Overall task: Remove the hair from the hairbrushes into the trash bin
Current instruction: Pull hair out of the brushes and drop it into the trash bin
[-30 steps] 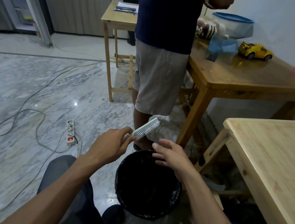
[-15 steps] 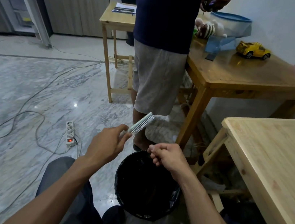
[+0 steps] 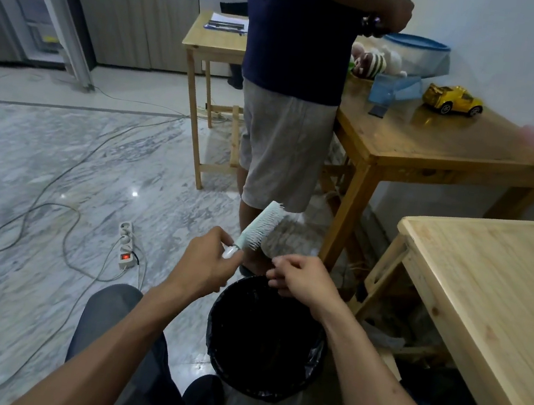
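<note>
My left hand [image 3: 207, 264] grips the handle of a pale green hairbrush [image 3: 260, 227], which points up and to the right with its white bristles facing right. Just below the brush head, my right hand [image 3: 302, 281] hovers over the far rim of the trash bin with fingers curled and fingertips pinched together; whether hair is between them cannot be made out. The black trash bin [image 3: 314, 356], lined with a dark bag, stands on the floor between my knees.
A person in grey shorts [image 3: 283, 146] stands just beyond the bin. A light wooden table [image 3: 491, 302] is at my right, a darker table [image 3: 439, 140] with a yellow toy car [image 3: 453, 99] behind it. A power strip [image 3: 126, 244] and cables lie on the marble floor at left.
My right hand went from spread fingers over the bin to curled, pinched fingers near the brush. The brush has tilted more upright in my left hand.
</note>
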